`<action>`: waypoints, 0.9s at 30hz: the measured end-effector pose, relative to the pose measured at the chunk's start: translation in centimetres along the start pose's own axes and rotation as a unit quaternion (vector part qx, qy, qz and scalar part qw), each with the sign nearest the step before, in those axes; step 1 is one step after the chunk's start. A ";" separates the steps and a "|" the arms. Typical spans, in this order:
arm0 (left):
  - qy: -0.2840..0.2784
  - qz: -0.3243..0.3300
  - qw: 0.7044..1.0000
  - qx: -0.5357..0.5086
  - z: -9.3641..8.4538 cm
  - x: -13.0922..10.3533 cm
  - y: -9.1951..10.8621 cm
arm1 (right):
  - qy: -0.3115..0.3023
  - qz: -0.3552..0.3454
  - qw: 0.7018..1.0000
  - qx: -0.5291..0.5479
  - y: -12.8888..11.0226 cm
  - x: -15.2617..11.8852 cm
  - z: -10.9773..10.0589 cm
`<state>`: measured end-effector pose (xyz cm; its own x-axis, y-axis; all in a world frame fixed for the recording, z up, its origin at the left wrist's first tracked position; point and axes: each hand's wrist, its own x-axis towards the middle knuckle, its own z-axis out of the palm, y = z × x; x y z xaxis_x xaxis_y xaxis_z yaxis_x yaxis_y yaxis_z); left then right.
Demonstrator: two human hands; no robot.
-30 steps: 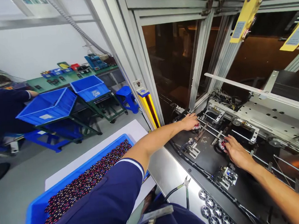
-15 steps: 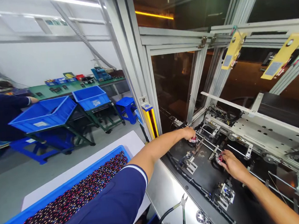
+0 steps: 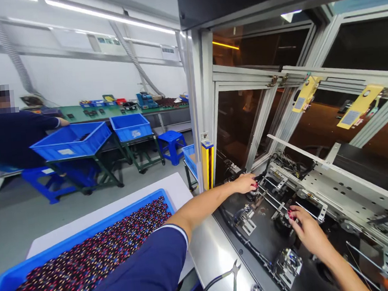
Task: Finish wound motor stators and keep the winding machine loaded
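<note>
Two hands reach over a black bed [image 3: 266,229]. The left hand [image 3: 246,184] has its fingers bent almost closed on a red part [image 3: 254,186]; a round holder [image 3: 252,194] lies directly beneath these fingers. The right hand [image 3: 308,233] pinches a second red part [image 3: 290,213] between thumb and curled fingers, parted only by its width; another holder [image 3: 282,222] lies just left of and below these fingertips. Contact between either part and its holder cannot be told. A steel rod [image 3: 269,198] runs between the two sets of fingers. Nearer the wearer than both, cutters [image 3: 235,270] lie on a steel ledge [image 3: 208,247]. Well left of the left fingers, a blue tray [image 3: 160,193] of many small parts [image 3: 98,254] rests on a white worktop [image 3: 177,185].
</note>
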<state>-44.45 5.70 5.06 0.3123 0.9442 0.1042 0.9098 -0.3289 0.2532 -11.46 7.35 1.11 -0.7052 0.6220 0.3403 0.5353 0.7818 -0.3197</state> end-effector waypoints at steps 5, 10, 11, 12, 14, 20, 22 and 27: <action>0.044 -0.035 0.995 -0.084 0.6 -12.1 0.4 | 0.014 -0.054 0.994 0.095 -9.4 -5.7 2.9; -0.078 -0.090 0.988 -0.102 5.8 -22.7 1.3 | -0.036 -0.131 0.984 0.115 -16.7 -7.8 14.8; -0.100 -0.112 0.984 -0.096 6.9 -23.9 1.4 | -0.049 -0.135 0.983 0.110 -17.7 -7.4 16.8; -0.117 -0.133 0.980 -0.088 8.0 -24.8 1.6 | -0.062 -0.135 0.983 0.104 -18.5 -6.8 18.5; -0.135 -0.169 0.974 -0.070 9.6 -25.9 1.9 | -0.085 -0.131 0.984 0.089 -19.7 -5.4 20.8; -0.123 -0.198 0.971 -0.045 10.5 -26.1 2.3 | -0.076 -0.118 0.988 0.062 -21.1 -2.8 21.9; -0.117 -0.200 0.972 -0.043 9.8 -25.9 2.3 | -0.052 -0.121 0.989 0.063 -20.9 -3.5 20.0; -0.055 -0.163 0.984 -0.043 5.6 -24.9 3.1 | 0.014 -0.107 0.992 0.060 -16.0 -9.4 8.0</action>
<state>-47.86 -18.73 -2.11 0.0388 0.9943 -0.0990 0.9412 -0.0031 0.3378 -17.12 -11.36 -4.05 -0.7823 0.4450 0.4359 0.3151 0.8863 -0.3393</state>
